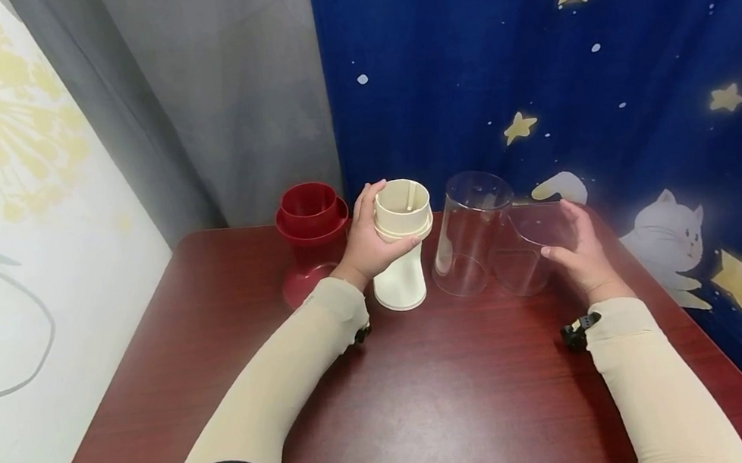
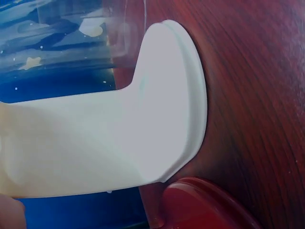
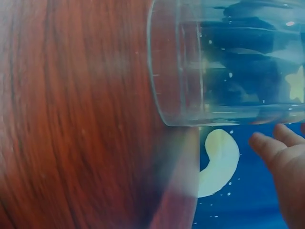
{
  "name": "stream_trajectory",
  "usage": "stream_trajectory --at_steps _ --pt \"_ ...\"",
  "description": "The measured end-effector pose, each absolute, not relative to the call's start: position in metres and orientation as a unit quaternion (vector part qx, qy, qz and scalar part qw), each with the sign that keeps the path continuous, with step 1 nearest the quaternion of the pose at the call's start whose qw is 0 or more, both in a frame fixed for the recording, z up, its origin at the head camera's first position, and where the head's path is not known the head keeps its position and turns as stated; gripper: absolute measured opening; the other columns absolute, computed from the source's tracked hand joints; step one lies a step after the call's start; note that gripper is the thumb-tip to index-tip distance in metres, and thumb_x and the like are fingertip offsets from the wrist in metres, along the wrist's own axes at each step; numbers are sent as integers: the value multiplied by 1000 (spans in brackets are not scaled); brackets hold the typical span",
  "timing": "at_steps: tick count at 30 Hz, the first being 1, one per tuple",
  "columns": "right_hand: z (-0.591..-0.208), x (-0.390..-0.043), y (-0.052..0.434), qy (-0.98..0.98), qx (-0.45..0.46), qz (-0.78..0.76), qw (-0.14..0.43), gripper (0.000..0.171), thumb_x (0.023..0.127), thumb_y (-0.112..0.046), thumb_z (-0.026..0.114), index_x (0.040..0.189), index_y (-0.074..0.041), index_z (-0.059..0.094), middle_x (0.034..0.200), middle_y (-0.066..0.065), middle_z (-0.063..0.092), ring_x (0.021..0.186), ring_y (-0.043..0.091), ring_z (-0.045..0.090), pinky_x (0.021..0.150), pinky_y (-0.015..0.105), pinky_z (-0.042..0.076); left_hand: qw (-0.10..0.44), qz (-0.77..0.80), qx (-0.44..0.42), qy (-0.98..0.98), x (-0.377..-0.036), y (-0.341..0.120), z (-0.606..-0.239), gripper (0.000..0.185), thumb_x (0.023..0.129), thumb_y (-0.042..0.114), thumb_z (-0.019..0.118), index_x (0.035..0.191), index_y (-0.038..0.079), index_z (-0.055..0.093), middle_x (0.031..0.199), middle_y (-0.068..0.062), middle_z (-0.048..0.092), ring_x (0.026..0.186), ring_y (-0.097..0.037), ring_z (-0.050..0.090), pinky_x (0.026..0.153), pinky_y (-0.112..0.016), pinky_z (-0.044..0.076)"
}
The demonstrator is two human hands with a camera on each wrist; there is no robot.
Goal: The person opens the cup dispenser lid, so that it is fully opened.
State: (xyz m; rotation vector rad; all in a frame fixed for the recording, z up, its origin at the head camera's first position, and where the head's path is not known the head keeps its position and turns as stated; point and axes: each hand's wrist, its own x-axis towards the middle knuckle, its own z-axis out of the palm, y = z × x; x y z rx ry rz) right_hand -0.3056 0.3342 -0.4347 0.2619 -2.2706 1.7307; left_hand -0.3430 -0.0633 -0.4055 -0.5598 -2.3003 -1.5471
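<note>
Nearest the camera: two beige sleeves reaching over a dark red table (image 1: 432,408). Left hand (image 1: 365,243) wrapped around the upper part of a cream cup (image 1: 403,247), fingers curled just under its ribbed rim; standing upright at mid-table, flared foot flat on the wood in the left wrist view (image 2: 176,105). Just left of the cream cup and touching it or nearly so, a red cup (image 1: 311,234), apparently two stacked. Just right of the cream cup, two clear cups, the nearer one (image 1: 470,231) untouched, the farther one (image 1: 527,248) cradled by the right hand (image 1: 580,253), fingers curved along its side. Probably light, stiff plastic, smooth and somewhat slippery; best taken around the waist or under the rim, gently on the thin clear walls.
</note>
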Motion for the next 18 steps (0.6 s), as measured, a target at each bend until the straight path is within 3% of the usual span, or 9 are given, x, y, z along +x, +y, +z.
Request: stream_trajectory --at_steps 3,7,13,16,18 --pt "-429 -305 337 -798 99 578 139 102 86 11 68 169 -14 14 175 20 12 163 37 11 133 43 12 156 -535 -194 -808 -341 -64 -402 113 72 32 93 164 31 29 175 -3 17 160 -28 24 122 -55 38" --pt "-419 -303 341 -808 100 566 133 104 88 10 69 169 -17 10 176 20 9 161 44 10 129 60 14 154 -528 -192 -813 -339 -65 -396 117 73 34 93 166 37 22 176 0 15 161 -26 23 123 -54 37" --pt "-400 -295 343 -825 118 530 154 102 89 8 72 168 -11 12 175 21 12 161 43 13 131 56 15 162 -514 -229 -811 -326 -69 -374 116 79 38 87 169 34 14 177 2 11 163 -20 15 126 -56 32" --pt "-388 -289 346 -852 126 479 172 93 92 -4 73 168 -13 19 174 20 19 159 44 19 132 52 16 184 -501 -268 -802 -314 -77 -353 107 84 38 80 169 25 16 178 -2 11 164 -20 12 127 -59 26" --pt "-379 -285 350 -874 129 431 182 89 94 -14 72 168 -14 23 173 21 23 158 46 22 131 55 17 205 -484 -292 -800 -306 -86 -338 101 87 39 74 169 20 17 178 -5 11 164 -21 10 129 -60 22"
